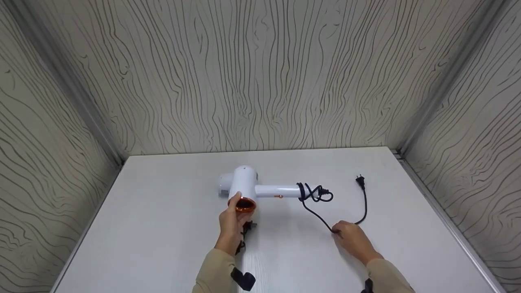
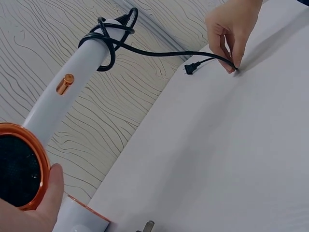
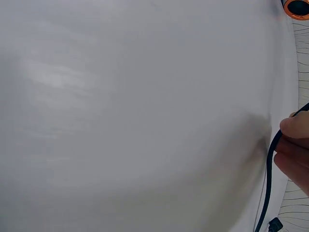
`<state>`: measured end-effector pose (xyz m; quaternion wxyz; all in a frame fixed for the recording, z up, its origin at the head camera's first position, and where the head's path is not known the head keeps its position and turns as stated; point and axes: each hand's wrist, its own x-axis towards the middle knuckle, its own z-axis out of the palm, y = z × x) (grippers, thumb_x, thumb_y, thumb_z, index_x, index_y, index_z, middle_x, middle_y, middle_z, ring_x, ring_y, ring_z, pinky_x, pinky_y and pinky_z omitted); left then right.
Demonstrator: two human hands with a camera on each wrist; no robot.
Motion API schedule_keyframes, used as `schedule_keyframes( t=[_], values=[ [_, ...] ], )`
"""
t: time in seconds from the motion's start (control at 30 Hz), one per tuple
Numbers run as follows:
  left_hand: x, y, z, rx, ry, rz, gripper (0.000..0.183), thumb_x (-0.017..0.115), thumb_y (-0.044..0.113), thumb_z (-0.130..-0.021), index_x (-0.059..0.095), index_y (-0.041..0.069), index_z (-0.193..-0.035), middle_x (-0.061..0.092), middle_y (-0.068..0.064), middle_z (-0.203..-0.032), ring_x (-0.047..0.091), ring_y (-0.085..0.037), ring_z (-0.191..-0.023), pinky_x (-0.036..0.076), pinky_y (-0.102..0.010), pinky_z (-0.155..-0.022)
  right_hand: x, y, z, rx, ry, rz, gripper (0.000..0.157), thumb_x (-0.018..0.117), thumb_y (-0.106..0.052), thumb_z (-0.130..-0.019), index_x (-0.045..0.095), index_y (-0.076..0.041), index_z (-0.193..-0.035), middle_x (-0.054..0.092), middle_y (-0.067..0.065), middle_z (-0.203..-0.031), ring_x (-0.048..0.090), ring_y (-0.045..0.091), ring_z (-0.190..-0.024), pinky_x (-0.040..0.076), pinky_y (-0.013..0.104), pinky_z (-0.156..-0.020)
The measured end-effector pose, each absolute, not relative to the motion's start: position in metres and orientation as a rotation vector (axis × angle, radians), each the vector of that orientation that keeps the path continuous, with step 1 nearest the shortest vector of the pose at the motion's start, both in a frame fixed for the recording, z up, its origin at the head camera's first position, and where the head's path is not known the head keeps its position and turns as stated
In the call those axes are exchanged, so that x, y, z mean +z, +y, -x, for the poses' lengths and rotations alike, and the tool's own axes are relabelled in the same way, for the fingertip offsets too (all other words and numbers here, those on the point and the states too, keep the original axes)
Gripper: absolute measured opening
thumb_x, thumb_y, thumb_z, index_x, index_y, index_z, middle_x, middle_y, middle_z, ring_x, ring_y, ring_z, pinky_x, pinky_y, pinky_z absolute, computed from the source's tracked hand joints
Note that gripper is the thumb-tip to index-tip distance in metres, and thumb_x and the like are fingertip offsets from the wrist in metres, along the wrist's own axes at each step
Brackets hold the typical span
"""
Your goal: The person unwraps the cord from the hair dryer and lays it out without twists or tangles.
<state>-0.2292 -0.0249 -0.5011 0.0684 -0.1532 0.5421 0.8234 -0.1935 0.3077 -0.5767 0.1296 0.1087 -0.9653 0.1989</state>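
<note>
Head view: even, diffuse light, moderately bright; faint shadow on the table [image 1: 154, 232] below the dryer [image 1: 243, 183]. Left wrist view: dimmer, cool cast, broad soft shadow. Right wrist view: pale glare at left, shadow beside the right hand [image 3: 296, 145], table's edge bowed by distortion.

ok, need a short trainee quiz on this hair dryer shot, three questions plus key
1. Multiple choice: the black cord is looped round what?
A) the barrel
B) the handle
C) the right forearm
2. True or false: the left hand holds the white hair dryer near its orange rim.
3. Short answer: which hand pinches the cord between the handle and the plug?

Key: 1. B. 2. True. 3. The right hand.
</note>
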Motion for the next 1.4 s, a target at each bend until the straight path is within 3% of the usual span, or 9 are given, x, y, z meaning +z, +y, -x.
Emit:
schedule_keyframes(
  t=[0.63, 1.4],
  values=[
    [-0.505, -0.02, 0.228, 2.415, 1.7, 0.462, 0.082, 0.055, 0.056, -0.09, 0.034, -0.007, -0.139, 0.05, -0.022, -0.134, 0.066, -0.013, -0.099, 0.054, -0.031, -0.1, -0.568, 0.303, 0.191, 0.597, -2.82, -0.23, 0.012, 0.072, 0.002, -0.078, 0.073, -0.009, -0.084, 0.073, 0.002, -0.085, 0.07, 0.02, -0.084, 0.059, 0.032, -0.078],
    [-0.505, -0.017, 0.229, 2.467, 1.655, 0.501, 0.083, 0.058, 0.053, -0.09, 0.037, -0.011, -0.137, 0.052, -0.021, -0.13, 0.067, -0.01, -0.093, 0.057, -0.03, -0.094, -0.554, 0.295, 0.191, 0.617, -2.702, -0.297, 0.017, 0.071, 0.007, -0.076, 0.072, -0.004, -0.089, 0.073, 0.003, -0.086, 0.07, 0.018, -0.081, 0.059, 0.026, -0.073]
  ],
)
